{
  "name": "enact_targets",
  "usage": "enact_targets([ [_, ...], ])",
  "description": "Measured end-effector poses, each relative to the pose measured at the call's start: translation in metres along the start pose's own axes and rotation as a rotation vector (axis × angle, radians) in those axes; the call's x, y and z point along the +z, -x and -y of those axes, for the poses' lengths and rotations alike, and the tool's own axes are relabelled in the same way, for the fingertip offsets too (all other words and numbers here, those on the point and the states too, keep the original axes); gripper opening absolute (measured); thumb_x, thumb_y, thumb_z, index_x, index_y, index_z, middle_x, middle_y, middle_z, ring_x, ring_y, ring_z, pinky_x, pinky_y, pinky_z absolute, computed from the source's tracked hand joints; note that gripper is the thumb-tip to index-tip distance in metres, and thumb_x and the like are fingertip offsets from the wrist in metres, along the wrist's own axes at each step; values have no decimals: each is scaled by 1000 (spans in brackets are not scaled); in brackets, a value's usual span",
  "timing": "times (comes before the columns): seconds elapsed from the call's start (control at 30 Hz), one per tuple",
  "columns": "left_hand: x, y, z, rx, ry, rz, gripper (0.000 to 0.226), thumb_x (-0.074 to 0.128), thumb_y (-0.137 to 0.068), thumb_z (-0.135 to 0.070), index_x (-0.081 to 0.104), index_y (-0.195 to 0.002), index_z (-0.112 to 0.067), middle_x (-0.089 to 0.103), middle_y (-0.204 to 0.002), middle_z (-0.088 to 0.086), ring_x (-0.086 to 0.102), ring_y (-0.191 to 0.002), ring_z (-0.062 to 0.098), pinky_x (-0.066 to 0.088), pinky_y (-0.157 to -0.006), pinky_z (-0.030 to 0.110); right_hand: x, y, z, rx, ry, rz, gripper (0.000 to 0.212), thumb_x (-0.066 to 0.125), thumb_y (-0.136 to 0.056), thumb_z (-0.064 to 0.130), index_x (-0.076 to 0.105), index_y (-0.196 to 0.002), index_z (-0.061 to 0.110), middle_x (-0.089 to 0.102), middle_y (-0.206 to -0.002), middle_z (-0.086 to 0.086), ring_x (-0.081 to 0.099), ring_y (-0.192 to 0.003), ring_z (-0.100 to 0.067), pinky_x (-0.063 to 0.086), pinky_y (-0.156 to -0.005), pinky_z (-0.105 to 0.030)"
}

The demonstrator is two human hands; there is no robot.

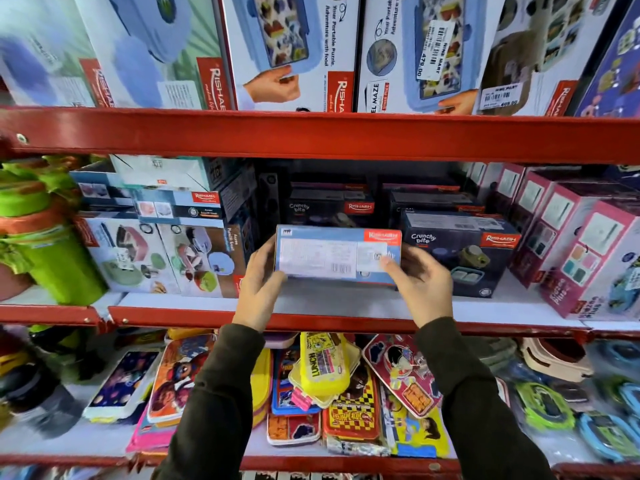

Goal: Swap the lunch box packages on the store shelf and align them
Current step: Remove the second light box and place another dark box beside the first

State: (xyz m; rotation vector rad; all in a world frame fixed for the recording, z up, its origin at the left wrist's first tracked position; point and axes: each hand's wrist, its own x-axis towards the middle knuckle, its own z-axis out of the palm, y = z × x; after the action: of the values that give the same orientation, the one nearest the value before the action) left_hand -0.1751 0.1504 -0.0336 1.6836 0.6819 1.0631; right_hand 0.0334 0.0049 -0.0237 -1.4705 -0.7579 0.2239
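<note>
A light blue lunch box package (pixel 337 252) with a red brand corner and a white label is held over the middle shelf (pixel 346 322), in a gap between other boxes. My left hand (pixel 259 289) grips its left end and my right hand (pixel 420 282) grips its right end. Right beside it stands a dark navy "Crunchy bite" package (pixel 460 251). More dark packages (pixel 329 206) sit further back in the gap. To the left stands a white lunch box package with food pictures (pixel 162 258).
Pink boxes (pixel 585 244) fill the shelf's right end and green bottles (pixel 41 237) its left end. The upper shelf (pixel 311 133) holds large white and blue boxes. Below lie several flat cartoon lunch boxes (pixel 322 368).
</note>
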Motion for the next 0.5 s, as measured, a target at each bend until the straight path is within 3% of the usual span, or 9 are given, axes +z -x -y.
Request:
enact_targets([
  [0.13,4,-1,5,89,-32,-9,62,59,-88,-6,40,-143,-28,54,-144,-6,54,-133,9,43,-110,28,1,-7,10,8,-108,-55,25,77,-83,26,66,-105,18,74,-106,1,71,-101,-11,58,-93,-32],
  [0.27,7,-4,4,80,6,-131,41,59,-96,-4,48,-117,-38,62,-118,-6,61,-102,-10,47,-85,5,3,-5,5,40,-98,15,28,65,-83,27,64,-110,18,72,-109,-5,69,-107,-21,55,-97,-41],
  [0.33,9,-13,4,65,22,-173,31,61,-97,-10,52,-118,-32,64,-112,-8,63,-100,-6,50,-83,6,5,-6,1,43,-61,35,30,67,-86,11,62,-115,16,71,-109,-3,67,-106,-20,56,-97,-33],
  [0.37,9,-21,1,82,24,-207,30,62,-96,-12,54,-120,-27,66,-111,-8,64,-99,-4,52,-85,8,6,-10,2,26,-38,30,34,68,-86,5,61,-118,15,69,-109,0,66,-105,-18,56,-93,-22],
  [0.43,11,-36,-1,83,20,-233,30,65,-95,-13,58,-122,-22,69,-110,-5,67,-97,-4,55,-92,17,10,-18,2,3,12,32,41,69,-87,4,60,-126,9,67,-113,1,64,-109,-17,52,-83,-8],
  [0.5,15,-43,-1,67,13,-245,31,66,-94,-11,61,-124,-16,70,-114,0,67,-100,0,55,-96,23,15,-20,-1,7,45,34,46,68,-89,7,57,-133,7,64,-121,-1,61,-115,-16,48,-91,-13],
])
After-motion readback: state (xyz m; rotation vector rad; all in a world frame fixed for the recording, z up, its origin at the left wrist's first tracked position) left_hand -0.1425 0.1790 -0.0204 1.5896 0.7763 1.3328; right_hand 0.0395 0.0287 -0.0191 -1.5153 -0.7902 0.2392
